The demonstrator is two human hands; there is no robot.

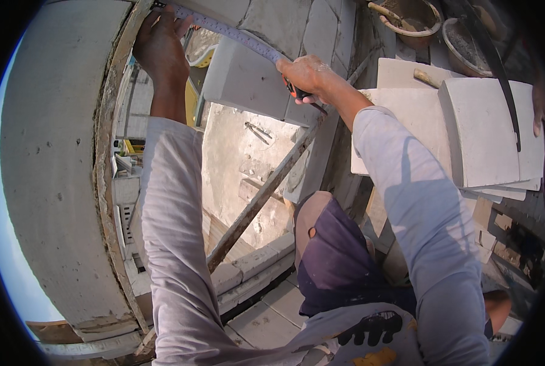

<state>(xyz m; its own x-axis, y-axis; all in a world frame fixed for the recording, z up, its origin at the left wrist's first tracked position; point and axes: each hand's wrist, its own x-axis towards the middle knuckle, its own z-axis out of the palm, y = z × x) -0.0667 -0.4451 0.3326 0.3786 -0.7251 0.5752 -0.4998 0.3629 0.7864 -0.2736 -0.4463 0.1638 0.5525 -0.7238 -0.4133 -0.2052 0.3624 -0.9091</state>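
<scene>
A white tape measure blade (233,32) stretches between my hands along the top of a pale block wall. My left hand (163,49) is closed at the blade's end, against the edge of a grey concrete column (53,152); its fingertips are partly hidden. Gripped in my right hand (309,76) is the orange and black case of the tape measure (297,91). Under the blade, between my hands, sits a light grey block (242,79) with a gap on its left side.
Pale blocks (409,125) are stacked at the right, with a long dark blade (504,91) across them. Mortar buckets (422,36) stand at the far right. A diagonal metal bar (263,195) crosses below my hands, above a drop to a lower surface. Another person's hand (541,110) shows at the right edge.
</scene>
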